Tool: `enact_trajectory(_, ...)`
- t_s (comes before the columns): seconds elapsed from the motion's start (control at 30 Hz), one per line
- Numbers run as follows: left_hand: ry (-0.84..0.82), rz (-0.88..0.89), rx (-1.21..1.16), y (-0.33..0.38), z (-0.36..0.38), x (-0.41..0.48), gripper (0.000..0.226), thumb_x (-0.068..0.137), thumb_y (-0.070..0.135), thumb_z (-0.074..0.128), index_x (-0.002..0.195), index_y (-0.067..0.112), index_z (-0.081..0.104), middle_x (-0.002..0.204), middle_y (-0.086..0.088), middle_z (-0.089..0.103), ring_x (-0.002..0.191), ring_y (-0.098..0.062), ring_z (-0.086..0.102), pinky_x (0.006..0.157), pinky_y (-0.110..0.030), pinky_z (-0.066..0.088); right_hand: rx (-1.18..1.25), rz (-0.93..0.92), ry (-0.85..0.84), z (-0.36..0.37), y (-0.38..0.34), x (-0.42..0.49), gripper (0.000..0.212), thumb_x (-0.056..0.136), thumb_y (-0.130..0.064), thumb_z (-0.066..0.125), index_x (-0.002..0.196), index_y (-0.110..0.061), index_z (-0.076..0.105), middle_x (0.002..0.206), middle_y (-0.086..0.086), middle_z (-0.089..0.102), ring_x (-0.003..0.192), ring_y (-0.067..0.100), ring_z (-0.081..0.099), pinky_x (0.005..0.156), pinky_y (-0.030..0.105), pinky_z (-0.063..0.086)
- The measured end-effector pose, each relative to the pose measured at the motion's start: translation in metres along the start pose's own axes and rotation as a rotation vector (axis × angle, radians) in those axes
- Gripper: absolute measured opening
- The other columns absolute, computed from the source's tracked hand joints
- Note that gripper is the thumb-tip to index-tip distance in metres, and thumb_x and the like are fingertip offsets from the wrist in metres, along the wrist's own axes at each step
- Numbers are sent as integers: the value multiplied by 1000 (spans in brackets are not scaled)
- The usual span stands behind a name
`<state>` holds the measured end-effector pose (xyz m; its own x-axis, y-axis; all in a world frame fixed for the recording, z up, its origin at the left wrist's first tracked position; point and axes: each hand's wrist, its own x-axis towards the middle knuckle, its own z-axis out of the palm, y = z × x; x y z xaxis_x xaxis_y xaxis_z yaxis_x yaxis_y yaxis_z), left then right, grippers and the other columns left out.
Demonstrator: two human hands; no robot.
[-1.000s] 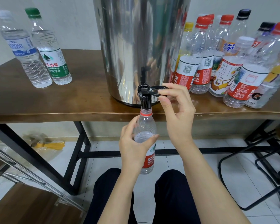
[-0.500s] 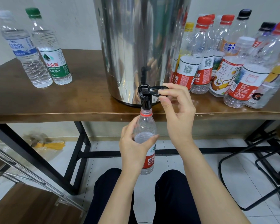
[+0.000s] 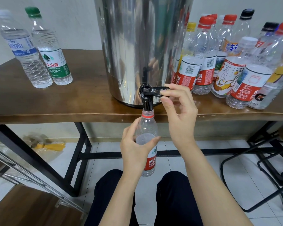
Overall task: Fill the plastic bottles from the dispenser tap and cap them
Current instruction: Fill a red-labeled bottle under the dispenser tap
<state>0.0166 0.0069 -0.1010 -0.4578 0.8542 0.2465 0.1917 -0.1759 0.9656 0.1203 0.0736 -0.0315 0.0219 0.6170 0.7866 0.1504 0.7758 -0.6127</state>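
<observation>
Left hand (image 3: 136, 150) grips red-label bottle (image 3: 147, 126), nearly full, under tap (image 3: 147, 101); right hand (image 3: 180, 115) pinches tap lever (image 3: 157, 91). Capping outstanding.

Noted mirror-polished metal on dispenser (image 3: 137, 46), glossy black plastic on tap (image 3: 147, 101), clear smooth plastic on bottle (image 3: 147, 128), glossy red label (image 3: 151, 162). Saw varnished brown wood on tabletop (image 3: 82, 98), matt black metal on table frame (image 3: 104, 155), glossy white tile on floor (image 3: 194, 165).

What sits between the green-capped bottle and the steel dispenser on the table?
Nothing: the head view shows only bare tabletop between the green-capped bottle and the dispenser.
</observation>
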Motion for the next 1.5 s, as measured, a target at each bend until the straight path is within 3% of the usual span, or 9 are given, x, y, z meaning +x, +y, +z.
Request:
enact_trajectory(0.1, -1, 2, 11, -1, 1, 0, 74, 68, 19, 89, 115, 60, 48, 121, 21, 54, 116, 3, 53, 93, -19, 47, -4, -2, 0, 0, 0, 0, 10, 94, -12, 60, 101, -17, 65, 112, 2, 59, 98, -7, 56, 85, 15, 44)
enact_trajectory(0.23, -13, 4, 29, -2, 1, -1, 74, 69, 21, 89, 116, 60, 47, 120, 23, 53, 112, 11, 50, 90, -13, 44, 1, -5, 1, 1, 1, -1, 11, 94, -10, 60, 101, -18, 64, 112, 1, 58, 98, -5, 56, 85, 15, 43)
enact_trajectory(0.43, -12, -6, 29, -1, 1, 0, 74, 69, 20, 89, 117, 59, 47, 122, 18, 54, 112, 8, 52, 86, -9, 44, 9, -3, 0, 0, 1, -1, 11, 94, -11, 60, 101, -18, 64, 112, 4, 59, 98, -3, 57, 85, 17, 44)
enact_trajectory(0.6, -3, -12, 29, -2, 0, -1, 74, 69, 20, 90, 119, 56, 49, 122, 18, 55, 115, 0, 53, 93, -20, 47, 5, -3, 1, 0, 1, 0, 11, 94, -11, 60, 101, -17, 65, 112, 3, 59, 98, -6, 56, 85, 17, 45)
enact_trajectory(0.8, 1, -22, 36, -2, 0, -1, 74, 68, 20, 90, 118, 57, 48, 120, 23, 53, 113, 6, 51, 95, -21, 47, 6, -9, 4, 1, 2, 0, 11, 94, -11, 60, 101, -17, 65, 112, 1, 59, 99, -5, 56, 85, 17, 44)
enact_trajectory(0.97, -9, -61, 31, -2, 0, -2, 74, 69, 19, 89, 124, 50, 50, 127, 13, 55, 119, -7, 52, 100, -30, 49, 11, 0, 3, 1, 2, 0, 10, 94, -13, 60, 101, -18, 65, 112, 1, 59, 97, -5, 56, 85, 20, 45)
enact_trajectory(1.5, -20, -80, 45, -4, 0, -3, 72, 70, 19, 88, 123, 48, 49, 125, 14, 52, 114, -3, 49, 94, -23, 44, 18, 2, 3, 1, 3, -1, 9, 94, -13, 60, 101, -17, 65, 112, 4, 59, 95, -5, 56, 84, 21, 46)
